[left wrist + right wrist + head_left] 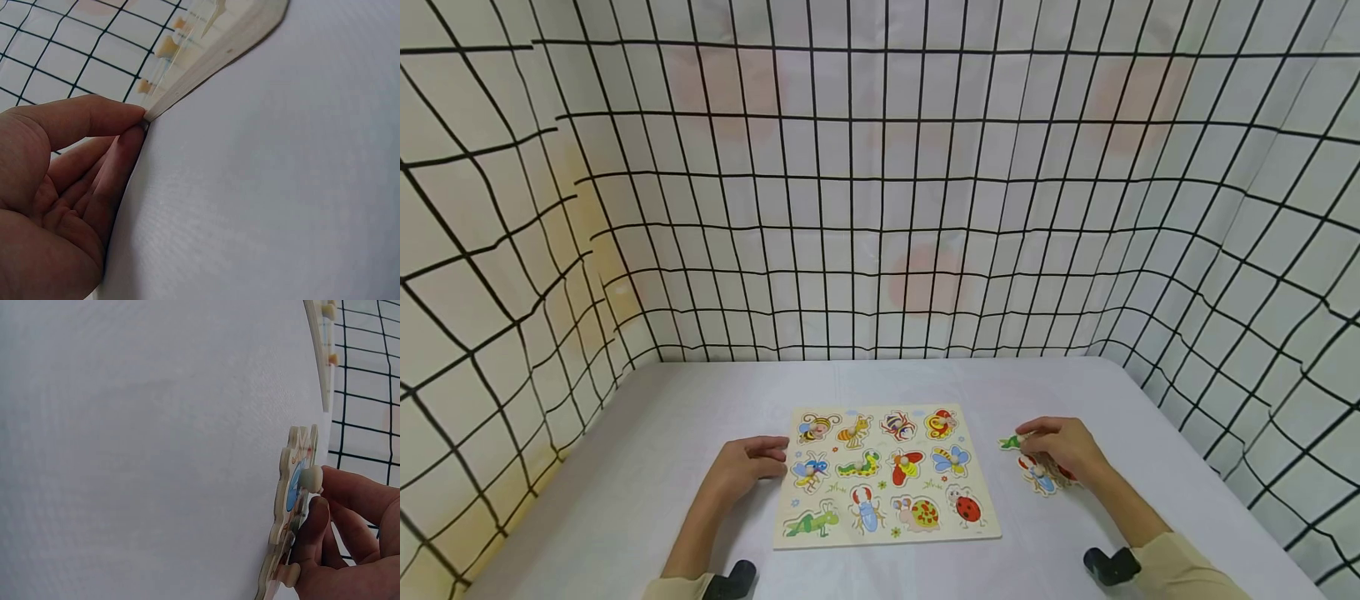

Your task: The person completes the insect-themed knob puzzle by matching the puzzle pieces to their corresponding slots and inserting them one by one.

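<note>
A pale wooden puzzle board (pixel 887 539) with coloured insect pictures lies flat on the white table. My left hand (pixel 747 468) rests beside its left edge, fingertips touching the edge; in the left wrist view the hand (pixel 69 169) meets the board's side (pixel 212 69). To the right of the board, my right hand (pixel 1063 447) pinches at a green puzzle piece (pixel 1009 443). A blue beetle piece (pixel 1037 475) lies partly under that hand among other pieces. In the right wrist view, finger and thumb are at a pale knob (pixel 311 479); which piece bears it is hard to tell.
Several knobs (pixel 165 47) stand up from the board. The white table (pixel 880 575) reaches back to a white wall with black grid lines (pixel 880 208), which also runs along both sides. A black strap (pixel 1111 567) is on each wrist.
</note>
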Motion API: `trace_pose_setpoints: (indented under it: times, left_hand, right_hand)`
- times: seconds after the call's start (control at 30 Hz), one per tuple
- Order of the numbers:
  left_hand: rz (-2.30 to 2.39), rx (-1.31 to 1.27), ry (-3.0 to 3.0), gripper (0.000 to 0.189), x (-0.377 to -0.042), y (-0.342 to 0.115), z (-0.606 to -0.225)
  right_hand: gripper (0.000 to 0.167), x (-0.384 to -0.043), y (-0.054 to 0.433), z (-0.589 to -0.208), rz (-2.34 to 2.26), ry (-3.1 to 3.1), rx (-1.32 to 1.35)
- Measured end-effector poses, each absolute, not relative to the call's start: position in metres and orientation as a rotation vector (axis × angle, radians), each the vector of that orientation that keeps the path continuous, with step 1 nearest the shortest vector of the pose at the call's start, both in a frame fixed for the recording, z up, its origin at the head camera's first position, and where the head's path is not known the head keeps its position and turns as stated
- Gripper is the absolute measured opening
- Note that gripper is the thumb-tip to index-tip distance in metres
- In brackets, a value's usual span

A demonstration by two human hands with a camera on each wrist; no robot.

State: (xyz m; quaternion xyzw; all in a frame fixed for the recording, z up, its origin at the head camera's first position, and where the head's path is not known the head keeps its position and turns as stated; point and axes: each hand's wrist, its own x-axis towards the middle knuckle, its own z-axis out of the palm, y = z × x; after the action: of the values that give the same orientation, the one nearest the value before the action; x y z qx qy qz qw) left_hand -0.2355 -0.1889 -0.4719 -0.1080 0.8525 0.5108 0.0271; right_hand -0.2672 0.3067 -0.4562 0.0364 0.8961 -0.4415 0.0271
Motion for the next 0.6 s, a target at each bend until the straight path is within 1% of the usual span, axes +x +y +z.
trace_pose_setpoints:
  times: [0.3,0.6]
  left_hand:
    - [1.566,-0.326,2.638,0.042,-0.2359,-0.189,-0.4721]
    - [1.566,-0.34,2.638,0.042,-0.2353,-0.1892,-0.4729]
  right_hand:
    - [0.028,-0.2695,0.3065,-0.4579,-1.391,2.748,0.095]
    - [0.025,-0.2712,0.3057,-0.4604,-1.325,2.812,0.086]
